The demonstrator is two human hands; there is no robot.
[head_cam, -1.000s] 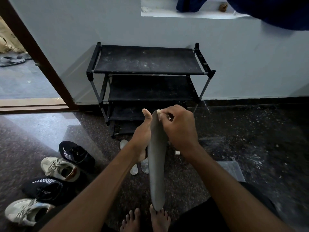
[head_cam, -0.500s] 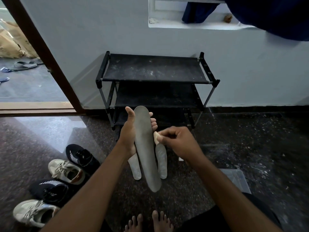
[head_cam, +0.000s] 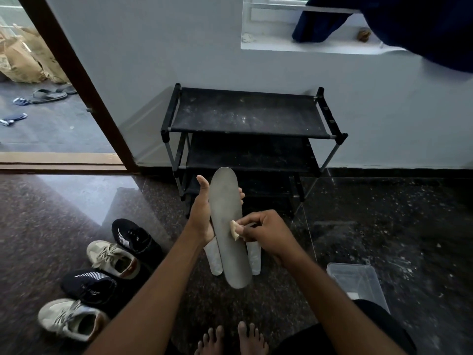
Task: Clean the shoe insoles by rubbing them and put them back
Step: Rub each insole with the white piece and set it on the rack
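Insole cleaning, mid-rub. I held the grey insole [head_cam: 226,201] in the air above the floor [head_cam: 384,239], broader end up and slanting away from me. My left hand [head_cam: 201,213] grasped it: the fingers [head_cam: 241,194] curled round its far edge and the thumb lay straight along the near edge. My right hand [head_cam: 268,233] pinched a small pale wad [head_cam: 234,229] between thumb and fingertips and pressed it against the middle of the insole's face. Two pale insoles [head_cam: 213,257] lay on the floor directly below, partly hidden by the grey one. Four shoes [head_cam: 112,258], two black and two beige, stood in a row to my left, none yet refitted. A clear plastic box [head_cam: 358,283] sat by my right knee, and the black shoe rack [head_cam: 245,116] stood against the wall ahead.

Risks, as I judged them: only the upper half was supported, so hard strokes near the free lower end could have bent the insole or twisted it out of my grip. The wad was tiny and could have slipped from the pinch. A drop would have landed the insole on a speckled, dusty-looking floor and dirtied it again.

Markings: the black shoes showed white stripes; one carried small side lettering, too faint to read. No brand was legible anywhere.
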